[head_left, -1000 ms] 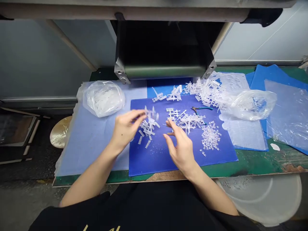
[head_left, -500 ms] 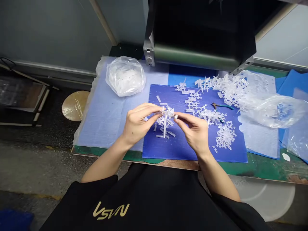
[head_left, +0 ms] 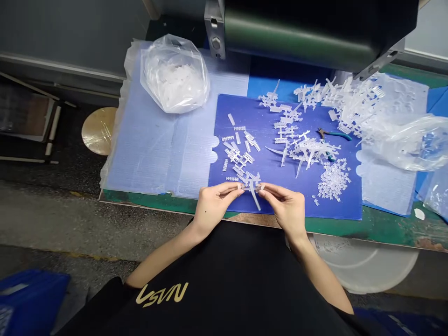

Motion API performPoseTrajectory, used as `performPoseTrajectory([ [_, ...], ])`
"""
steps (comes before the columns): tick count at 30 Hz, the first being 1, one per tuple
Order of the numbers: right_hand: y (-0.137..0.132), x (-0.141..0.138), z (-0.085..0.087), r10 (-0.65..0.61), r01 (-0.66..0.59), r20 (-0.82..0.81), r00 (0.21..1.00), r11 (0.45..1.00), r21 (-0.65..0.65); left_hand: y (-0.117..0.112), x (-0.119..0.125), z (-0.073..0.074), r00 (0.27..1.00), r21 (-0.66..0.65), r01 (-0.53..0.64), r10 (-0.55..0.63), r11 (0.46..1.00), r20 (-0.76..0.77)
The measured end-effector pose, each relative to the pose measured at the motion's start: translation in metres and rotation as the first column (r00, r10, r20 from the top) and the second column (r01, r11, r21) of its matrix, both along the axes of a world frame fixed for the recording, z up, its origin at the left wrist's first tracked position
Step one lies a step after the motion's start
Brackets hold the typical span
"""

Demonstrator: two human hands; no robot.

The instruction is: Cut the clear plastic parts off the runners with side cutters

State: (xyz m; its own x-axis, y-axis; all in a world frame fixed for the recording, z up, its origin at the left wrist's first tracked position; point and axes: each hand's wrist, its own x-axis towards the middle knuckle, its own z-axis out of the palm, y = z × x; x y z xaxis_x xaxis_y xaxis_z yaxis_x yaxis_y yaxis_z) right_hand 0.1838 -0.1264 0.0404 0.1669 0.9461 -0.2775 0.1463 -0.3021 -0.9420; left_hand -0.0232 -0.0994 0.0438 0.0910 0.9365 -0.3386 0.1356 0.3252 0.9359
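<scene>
Between my hands, near the front edge of the blue sheet (head_left: 276, 196), is a clear plastic sprue (head_left: 254, 193) with a long curved stem. My left hand (head_left: 217, 205) pinches its left end between thumb and fingers. At its right end, my right hand (head_left: 285, 207) has a matching pinch. Just beyond them lie loose ribbed plastic strips (head_left: 240, 158) in a scattered group. More branched sprues (head_left: 311, 151) rest to the right, by a pair of pliers (head_left: 334, 135) with blue-green handles. A heap of small clear pieces (head_left: 334, 179) sits right of my right hand.
A clear bag of white pieces (head_left: 178, 84) stands at the back left. A large pile of sprues (head_left: 353, 102) and a crumpled plastic bag (head_left: 413, 140) occupy the right. A dark roller machine (head_left: 297, 46) overhangs the back; a white tub (head_left: 364, 266) is below the table's edge.
The sprue and both hands have come nearer to my body and the table's front edge. My view has shifted too. Both hands keep their pinch on the sprue.
</scene>
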Motion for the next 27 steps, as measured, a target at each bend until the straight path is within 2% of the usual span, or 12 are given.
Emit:
performPoseTrajectory([
  [3, 0.005, 0.0, -0.013, -0.064, 0.064, 0.014, 0.998, 0.998, 0.01, -0.005, 0.01, -0.001, 0.999, 0.017, -0.033, 0.033, 0.999, -0.022],
  [6, 0.016, 0.007, -0.018, 0.003, -0.002, -0.026, 1.0, 1.0, 0.022, 0.0, 0.009, -0.002, 0.999, -0.016, -0.051, 0.051, 0.999, 0.003],
  [9, 0.027, 0.013, -0.016, 0.091, -0.088, -0.031, 0.995, 0.993, 0.078, 0.008, 0.0, -0.004, 0.997, -0.057, -0.069, 0.071, 0.996, 0.033],
  [13, 0.029, 0.008, -0.008, 0.121, -0.131, 0.066, 0.99, 0.973, 0.191, 0.016, -0.006, -0.004, 0.996, -0.077, -0.064, 0.068, 0.995, 0.061],
  [16, 0.024, -0.001, -0.006, 0.145, -0.159, 0.08, 0.986, 0.967, 0.199, 0.019, -0.002, -0.005, 0.995, -0.07, -0.057, 0.062, 0.996, 0.072],
  [22, 0.007, -0.019, -0.006, 0.029, -0.078, 0.18, 0.983, 0.959, 0.272, 0.019, 0.011, -0.011, 0.989, 0.007, -0.149, 0.149, 0.989, 0.006],
  [27, -0.005, -0.026, 0.002, -0.029, -0.089, 0.296, 0.955, 0.921, 0.38, 0.013, 0.019, -0.009, 0.98, 0.086, -0.191, 0.195, 0.978, -0.043],
])
